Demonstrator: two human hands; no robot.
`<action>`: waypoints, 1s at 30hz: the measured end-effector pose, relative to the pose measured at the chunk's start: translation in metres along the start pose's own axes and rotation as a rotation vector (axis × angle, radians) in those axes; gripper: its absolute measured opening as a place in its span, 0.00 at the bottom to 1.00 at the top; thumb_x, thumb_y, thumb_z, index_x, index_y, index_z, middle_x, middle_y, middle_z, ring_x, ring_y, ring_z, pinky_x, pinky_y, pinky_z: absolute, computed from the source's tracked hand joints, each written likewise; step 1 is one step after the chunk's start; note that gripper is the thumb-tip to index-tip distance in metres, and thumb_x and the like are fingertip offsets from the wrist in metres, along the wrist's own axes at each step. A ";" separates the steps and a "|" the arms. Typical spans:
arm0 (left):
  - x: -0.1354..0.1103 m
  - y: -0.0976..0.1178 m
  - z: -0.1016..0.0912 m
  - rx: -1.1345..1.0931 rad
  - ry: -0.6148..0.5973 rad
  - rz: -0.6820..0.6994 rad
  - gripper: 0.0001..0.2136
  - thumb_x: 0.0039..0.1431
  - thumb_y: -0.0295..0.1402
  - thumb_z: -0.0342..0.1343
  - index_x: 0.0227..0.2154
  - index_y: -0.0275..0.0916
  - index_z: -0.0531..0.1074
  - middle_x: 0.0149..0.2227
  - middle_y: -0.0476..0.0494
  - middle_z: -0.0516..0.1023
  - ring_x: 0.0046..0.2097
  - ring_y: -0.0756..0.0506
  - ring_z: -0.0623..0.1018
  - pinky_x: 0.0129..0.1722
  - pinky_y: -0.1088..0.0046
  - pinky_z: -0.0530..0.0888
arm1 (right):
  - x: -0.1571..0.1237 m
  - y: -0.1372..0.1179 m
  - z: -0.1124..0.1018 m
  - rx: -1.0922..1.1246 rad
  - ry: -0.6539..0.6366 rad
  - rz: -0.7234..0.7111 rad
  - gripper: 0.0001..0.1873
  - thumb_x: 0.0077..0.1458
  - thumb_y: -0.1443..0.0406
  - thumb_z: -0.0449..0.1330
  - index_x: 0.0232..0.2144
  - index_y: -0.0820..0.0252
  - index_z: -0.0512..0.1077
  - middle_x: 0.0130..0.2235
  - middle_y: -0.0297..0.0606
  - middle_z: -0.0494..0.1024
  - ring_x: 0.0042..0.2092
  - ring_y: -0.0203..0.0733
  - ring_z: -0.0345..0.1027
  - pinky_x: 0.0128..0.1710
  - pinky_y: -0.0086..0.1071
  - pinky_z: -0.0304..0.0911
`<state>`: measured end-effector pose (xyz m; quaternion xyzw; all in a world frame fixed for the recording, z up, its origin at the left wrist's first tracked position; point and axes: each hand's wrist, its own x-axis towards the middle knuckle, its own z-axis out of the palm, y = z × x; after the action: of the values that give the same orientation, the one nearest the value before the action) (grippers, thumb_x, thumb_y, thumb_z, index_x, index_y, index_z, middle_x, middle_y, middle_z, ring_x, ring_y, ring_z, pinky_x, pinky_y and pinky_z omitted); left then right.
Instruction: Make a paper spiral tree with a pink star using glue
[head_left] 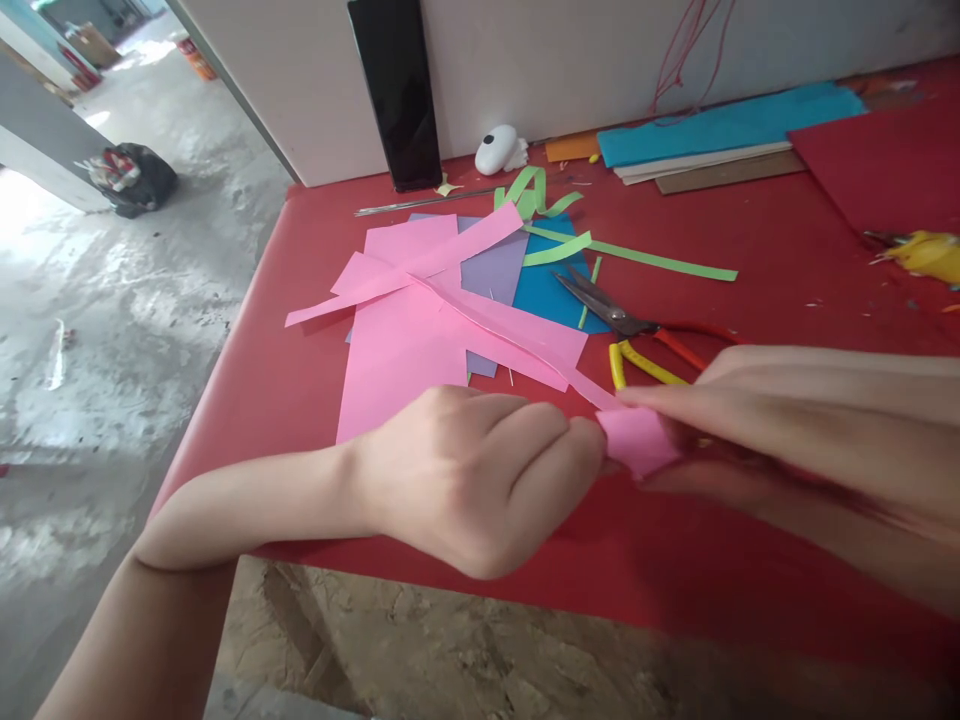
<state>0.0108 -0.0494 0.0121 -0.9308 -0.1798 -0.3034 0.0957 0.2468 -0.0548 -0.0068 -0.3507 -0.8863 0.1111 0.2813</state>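
A pink paper strip (639,440) is gathered into a small wad between my two hands, its tail running back to the paper pile. My left hand (480,485) is closed in a fist, knuckles up, with the wad at its fingertips. My right hand (795,425), slightly blurred, grips the wad from the other side, its fingers pressed together. Just beyond it lie scissors (619,315) with red and yellow handles, blades parted. Pink paper sheets (405,350) overlap a purple sheet (491,260) and a blue sheet (555,285). Another pink strip (450,255) crosses them.
Green paper strips (660,260) curl behind the pile. A black phone (401,95) leans on the white wall beside a white rounded object (500,150). Folded blue paper (735,125) and a yellow bundle (930,255) lie farther right. The red tabletop (300,390) ends at left and front.
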 end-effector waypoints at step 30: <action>0.003 -0.011 -0.001 -0.002 -0.085 -0.067 0.10 0.67 0.26 0.48 0.30 0.34 0.72 0.22 0.51 0.74 0.23 0.55 0.71 0.22 0.80 0.69 | 0.014 -0.005 -0.004 0.069 -0.017 -0.127 0.13 0.65 0.64 0.53 0.51 0.55 0.68 0.38 0.31 0.73 0.40 0.30 0.68 0.44 0.25 0.61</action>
<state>0.0081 -0.0389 0.0150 -0.9364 -0.2146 -0.2668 0.0769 0.2378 -0.0487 0.0045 -0.2830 -0.9049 0.1264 0.2919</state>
